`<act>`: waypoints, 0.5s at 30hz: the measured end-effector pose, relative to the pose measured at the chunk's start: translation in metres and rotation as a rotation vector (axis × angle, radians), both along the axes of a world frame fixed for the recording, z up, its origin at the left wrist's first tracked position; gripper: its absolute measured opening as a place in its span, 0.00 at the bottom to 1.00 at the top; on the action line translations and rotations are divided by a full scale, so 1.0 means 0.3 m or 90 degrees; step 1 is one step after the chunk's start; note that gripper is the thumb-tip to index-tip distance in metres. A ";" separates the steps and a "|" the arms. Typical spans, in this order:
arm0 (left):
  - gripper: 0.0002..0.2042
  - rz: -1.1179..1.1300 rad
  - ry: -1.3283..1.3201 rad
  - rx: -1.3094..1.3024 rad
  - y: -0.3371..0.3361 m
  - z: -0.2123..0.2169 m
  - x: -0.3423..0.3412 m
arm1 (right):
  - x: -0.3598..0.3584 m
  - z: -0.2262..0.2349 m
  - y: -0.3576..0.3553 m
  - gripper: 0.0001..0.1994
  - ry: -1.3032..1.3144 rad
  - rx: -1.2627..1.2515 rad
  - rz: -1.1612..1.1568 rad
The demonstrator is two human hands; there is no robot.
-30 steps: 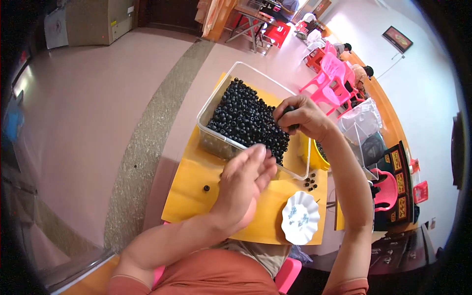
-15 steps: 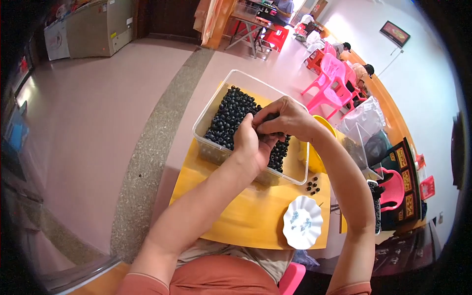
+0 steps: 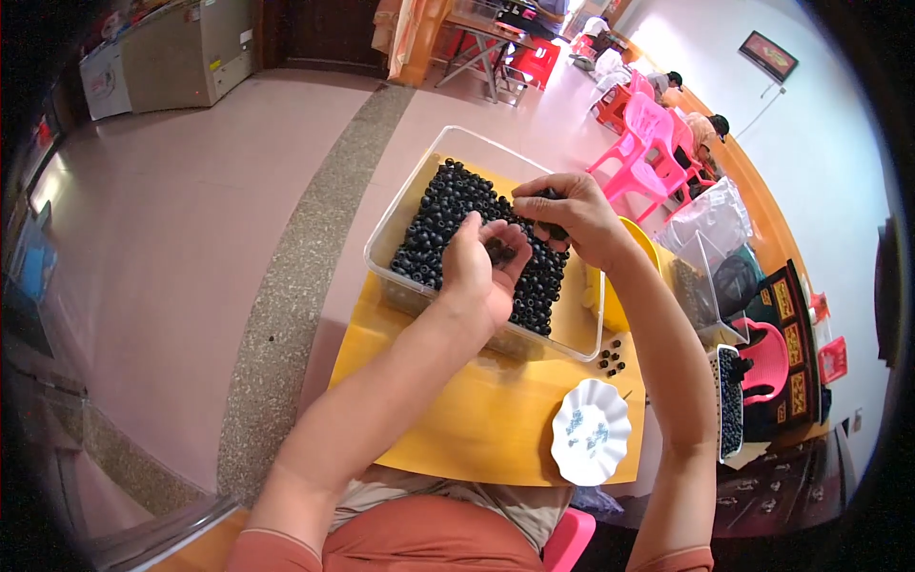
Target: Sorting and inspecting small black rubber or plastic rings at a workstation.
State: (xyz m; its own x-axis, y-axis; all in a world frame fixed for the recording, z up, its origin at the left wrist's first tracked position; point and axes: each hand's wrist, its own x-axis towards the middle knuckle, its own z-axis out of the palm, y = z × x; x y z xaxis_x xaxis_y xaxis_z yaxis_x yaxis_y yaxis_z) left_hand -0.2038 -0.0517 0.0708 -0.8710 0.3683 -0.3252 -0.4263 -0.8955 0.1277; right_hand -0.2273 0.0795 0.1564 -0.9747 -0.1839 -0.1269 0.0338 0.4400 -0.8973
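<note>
While pinching fingers (image 3: 545, 202) of the right hand (image 3: 572, 217) are gripping one black bead (image 3: 549, 194), the left hand (image 3: 484, 265) is cupping several; bead axis unclear. One clear tub (image 3: 400, 212) is sitting at twelve o'clock on the yellow worktop (image 3: 477, 419), one white dish (image 3: 591, 431) at four.

Looks like a communal workroom or hall: polished pink floor (image 3: 191, 219), pink plastic chairs (image 3: 648, 133), folding tables (image 3: 486, 38), seated people (image 3: 701, 129) along the wall.

Matt black beads (image 3: 448, 214) fill a clear, glossy plastic tub (image 3: 581, 329) on a smooth yellow bench (image 3: 477, 419). Beside it sits a glazed white scalloped dish (image 3: 591, 431); polished pink floor (image 3: 191, 191) and shiny pink plastic chairs (image 3: 648, 143) surround.
</note>
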 end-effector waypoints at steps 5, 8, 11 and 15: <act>0.18 0.027 -0.021 -0.078 -0.049 0.020 -0.014 | -0.036 -0.085 0.047 0.18 0.193 0.344 -0.077; 0.18 0.038 -0.013 -0.081 -0.083 0.021 -0.026 | -0.024 -0.206 0.024 0.14 0.332 0.632 0.106; 0.18 0.058 -0.011 -0.079 -0.111 0.022 -0.031 | 0.030 -0.266 -0.095 0.11 0.108 0.602 0.379; 0.18 0.068 -0.001 -0.080 -0.106 0.036 -0.023 | 0.015 -0.464 -0.045 0.15 0.182 0.357 0.421</act>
State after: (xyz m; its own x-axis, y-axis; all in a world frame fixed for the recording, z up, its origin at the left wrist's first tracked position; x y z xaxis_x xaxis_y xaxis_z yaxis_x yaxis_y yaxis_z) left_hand -0.2106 -0.0834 0.0815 -0.9027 0.2297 -0.3640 -0.3297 -0.9126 0.2417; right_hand -0.2227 0.0659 0.0173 -0.7002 -0.7008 -0.1363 -0.5714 0.6645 -0.4816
